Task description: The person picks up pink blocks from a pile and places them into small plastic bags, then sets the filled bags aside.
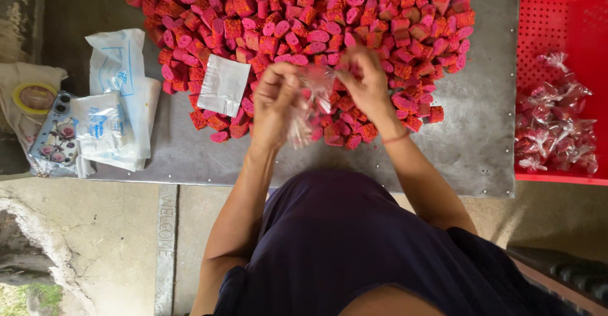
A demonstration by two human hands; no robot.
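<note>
My left hand [273,104] and my right hand [366,82] are raised together over a big pile of small red and pink pieces [316,25] on a grey metal table [468,139]. Both hands pinch a small clear plastic bag [309,104] that hangs between them. The bag's contents are blurred. A flat empty clear bag [223,85] lies on the pile's left edge, just left of my left hand.
A stack of plastic bag packs [117,101] lies at the table's left end beside a phone in a flowered case [56,135] and a tape roll [35,97]. A red crate [557,12] at the right holds several filled, tied bags [554,126].
</note>
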